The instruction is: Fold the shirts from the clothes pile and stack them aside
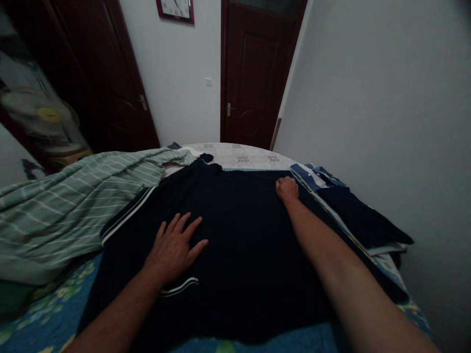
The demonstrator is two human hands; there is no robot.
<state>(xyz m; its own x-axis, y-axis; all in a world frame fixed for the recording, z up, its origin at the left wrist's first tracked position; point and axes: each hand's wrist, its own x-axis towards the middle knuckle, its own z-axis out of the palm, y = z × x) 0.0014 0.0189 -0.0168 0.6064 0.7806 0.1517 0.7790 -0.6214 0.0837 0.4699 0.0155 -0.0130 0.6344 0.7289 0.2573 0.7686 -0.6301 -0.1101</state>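
A navy polo shirt (243, 245) with white-striped trim lies spread out in front of me, its sleeve pointing left. My left hand (173, 251) rests palm down on it, fingers spread, just above a white-trimmed edge. Near the shirt's far right corner, my right hand (287, 189) is closed, its fingers curled at the fabric; the fingertips are hidden. A floral blue cloth (307, 338) shows under the near edge of the shirt.
A green striped cloth (73, 206) lies heaped on the left. Folded clothes (362, 215) are stacked at the right, beside the wall. Behind the shirt is a white patterned cover (253, 157). Dark red doors (257, 73) stand beyond.
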